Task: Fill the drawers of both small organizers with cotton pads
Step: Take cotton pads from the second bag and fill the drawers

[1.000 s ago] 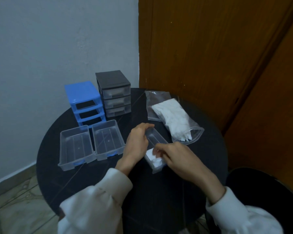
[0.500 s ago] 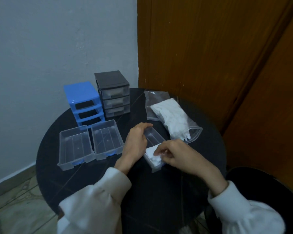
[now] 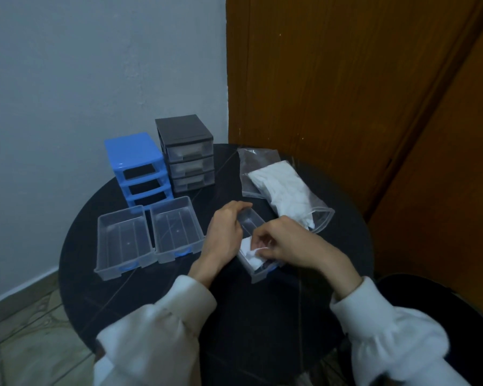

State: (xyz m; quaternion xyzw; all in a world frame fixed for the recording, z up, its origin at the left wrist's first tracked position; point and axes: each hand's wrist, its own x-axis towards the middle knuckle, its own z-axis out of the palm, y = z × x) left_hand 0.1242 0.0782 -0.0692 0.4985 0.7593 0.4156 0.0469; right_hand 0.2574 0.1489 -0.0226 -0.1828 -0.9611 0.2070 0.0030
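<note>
Two bare hands, long white puffy sleeves, gathered cuffs at the wrists

Blue organizer [image 3: 135, 165], 3 black empty slots. Dark grey organizer [image 3: 185, 153], clear drawers showing white. 2 clear drawers [image 3: 149, 236] with blue handles. White cotton pads [image 3: 251, 253] under my fingers. Black table [image 3: 262, 316], my sleeves [image 3: 156, 341] white.

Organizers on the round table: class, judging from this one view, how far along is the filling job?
Done: the grey organizer has all three drawers in, white showing inside. In hand: the left hand steadies a clear drawer while the right hand pinches cotton pads into it. Left: two empty drawers beside it, the blue organizer with three open slots, and pads in the bag.
</note>
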